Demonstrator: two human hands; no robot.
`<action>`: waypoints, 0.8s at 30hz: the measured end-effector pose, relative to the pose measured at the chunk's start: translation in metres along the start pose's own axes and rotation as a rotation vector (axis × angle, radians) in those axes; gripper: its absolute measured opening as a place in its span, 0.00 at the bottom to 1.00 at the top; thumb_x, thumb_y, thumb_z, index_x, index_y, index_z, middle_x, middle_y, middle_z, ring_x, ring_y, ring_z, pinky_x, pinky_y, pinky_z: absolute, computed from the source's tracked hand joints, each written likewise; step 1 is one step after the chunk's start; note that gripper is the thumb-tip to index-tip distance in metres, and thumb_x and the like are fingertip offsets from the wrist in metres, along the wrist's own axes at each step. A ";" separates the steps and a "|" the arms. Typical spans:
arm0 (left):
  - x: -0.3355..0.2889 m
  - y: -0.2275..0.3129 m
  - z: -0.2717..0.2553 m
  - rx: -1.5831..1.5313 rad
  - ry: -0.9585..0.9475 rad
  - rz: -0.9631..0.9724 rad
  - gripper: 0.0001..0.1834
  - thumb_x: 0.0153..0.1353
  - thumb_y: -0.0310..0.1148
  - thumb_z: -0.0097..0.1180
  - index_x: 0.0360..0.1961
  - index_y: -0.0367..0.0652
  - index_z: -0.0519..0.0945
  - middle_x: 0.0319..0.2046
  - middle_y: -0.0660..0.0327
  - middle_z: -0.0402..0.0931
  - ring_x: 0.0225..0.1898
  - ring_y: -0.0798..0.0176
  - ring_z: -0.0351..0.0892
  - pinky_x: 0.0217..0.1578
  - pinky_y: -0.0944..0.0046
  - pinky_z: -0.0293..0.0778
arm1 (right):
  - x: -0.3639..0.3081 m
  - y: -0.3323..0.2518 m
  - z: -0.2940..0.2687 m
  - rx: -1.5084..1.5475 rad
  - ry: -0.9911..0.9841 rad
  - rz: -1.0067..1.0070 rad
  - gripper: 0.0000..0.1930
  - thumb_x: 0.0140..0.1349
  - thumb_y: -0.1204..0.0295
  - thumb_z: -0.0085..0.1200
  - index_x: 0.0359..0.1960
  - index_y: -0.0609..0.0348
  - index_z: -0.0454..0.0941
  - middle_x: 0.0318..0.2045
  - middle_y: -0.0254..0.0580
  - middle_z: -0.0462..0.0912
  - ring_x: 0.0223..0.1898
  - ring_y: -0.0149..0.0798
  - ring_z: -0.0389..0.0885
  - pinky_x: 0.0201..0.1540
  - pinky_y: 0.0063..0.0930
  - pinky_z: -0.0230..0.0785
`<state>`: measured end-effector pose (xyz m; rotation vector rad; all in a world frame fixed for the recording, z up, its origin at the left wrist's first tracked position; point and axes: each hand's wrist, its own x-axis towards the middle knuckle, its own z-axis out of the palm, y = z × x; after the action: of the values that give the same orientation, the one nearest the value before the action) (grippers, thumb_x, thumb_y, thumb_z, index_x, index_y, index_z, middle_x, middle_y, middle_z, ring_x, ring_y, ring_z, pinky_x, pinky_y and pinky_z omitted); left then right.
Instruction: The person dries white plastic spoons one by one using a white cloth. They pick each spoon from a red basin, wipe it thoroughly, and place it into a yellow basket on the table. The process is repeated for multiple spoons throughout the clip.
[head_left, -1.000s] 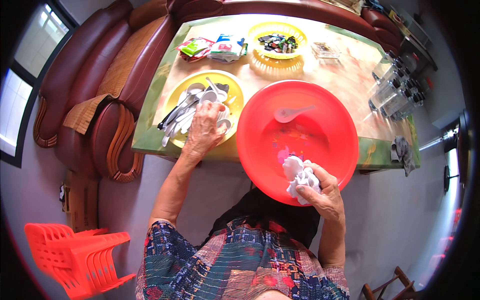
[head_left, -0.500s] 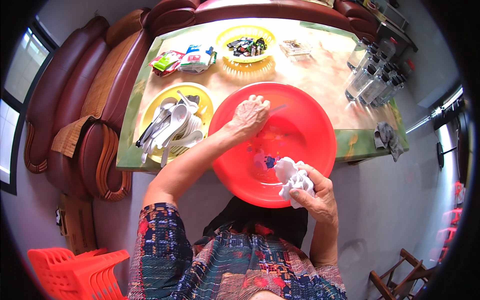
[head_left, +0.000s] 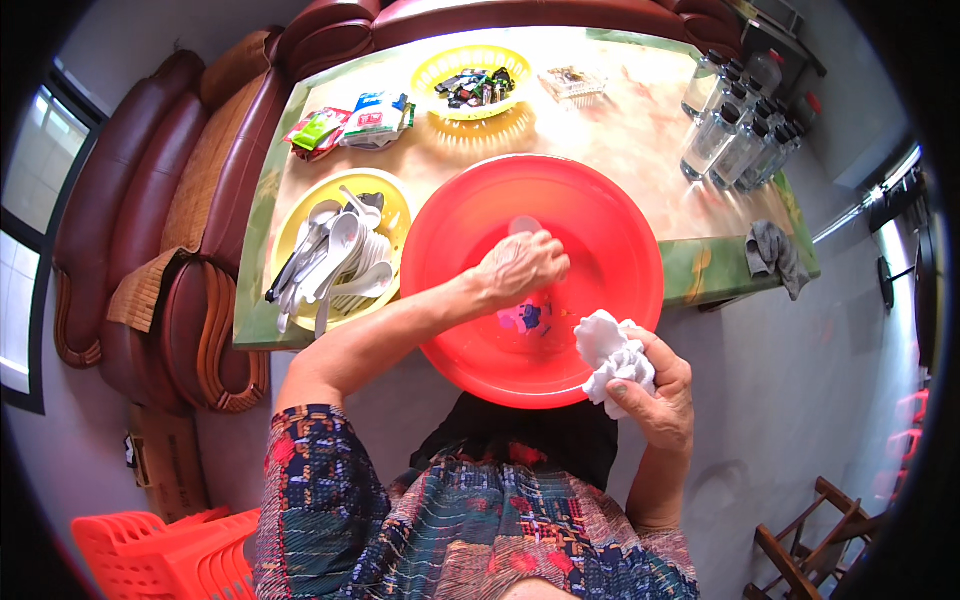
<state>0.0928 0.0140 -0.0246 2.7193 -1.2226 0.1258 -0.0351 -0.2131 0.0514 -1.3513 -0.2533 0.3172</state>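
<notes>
A large red basin [head_left: 440, 345] stands at the table's near edge, with a coloured printed pattern on its bottom. My left hand [head_left: 522, 270] is inside it, fingers closed on what looks like a spoon. Its pale rounded end [head_left: 524, 226] sticks out past the knuckles, and the rest is hidden. At the basin's near right rim my right hand [head_left: 655, 395] grips a crumpled white cloth [head_left: 612, 358] between thumb and fingers. Left of the basin, a yellow basket [head_left: 290, 225] holds several white spoons [head_left: 340, 250] and other utensils, some handles poking over its edge.
Farther back are snack packets [head_left: 375, 120], another yellow basket [head_left: 425, 75] of small dark packets, and a clear box [head_left: 572, 84]. Several glass bottles [head_left: 712, 140] crowd the right side. A grey rag [head_left: 772, 255] drapes over the right edge. Red stools [head_left: 150, 555] stand lower left.
My left hand has moved right and nearer within the basin, and a rounded pale end now shows beyond it. The right hand with the cloth has shifted slightly right and down.
</notes>
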 end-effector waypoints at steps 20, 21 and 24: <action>-0.048 0.015 -0.032 -0.310 -0.156 -0.618 0.19 0.51 0.44 0.62 0.30 0.37 0.76 0.25 0.49 0.78 0.30 0.48 0.79 0.32 0.53 0.74 | 0.002 0.004 -0.005 0.016 0.025 -0.017 0.25 0.53 0.75 0.64 0.53 0.66 0.70 0.38 0.35 0.77 0.40 0.26 0.74 0.43 0.20 0.69; -0.044 0.017 -0.034 -0.339 -0.218 -0.649 0.19 0.50 0.45 0.63 0.27 0.37 0.77 0.23 0.49 0.78 0.28 0.48 0.80 0.31 0.53 0.74 | 0.002 0.005 -0.004 0.022 0.031 -0.013 0.25 0.53 0.75 0.64 0.53 0.67 0.70 0.39 0.35 0.77 0.40 0.26 0.74 0.43 0.20 0.69; -0.044 0.007 -0.020 -0.366 -0.181 -0.686 0.16 0.47 0.41 0.62 0.23 0.37 0.79 0.21 0.50 0.79 0.26 0.48 0.80 0.30 0.56 0.75 | 0.002 0.007 -0.007 0.007 0.035 -0.025 0.25 0.53 0.74 0.64 0.53 0.67 0.70 0.39 0.36 0.77 0.40 0.26 0.74 0.44 0.20 0.69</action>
<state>0.0578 0.0452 -0.0098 2.6745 -0.2420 -0.3905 -0.0310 -0.2171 0.0434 -1.3446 -0.2395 0.2736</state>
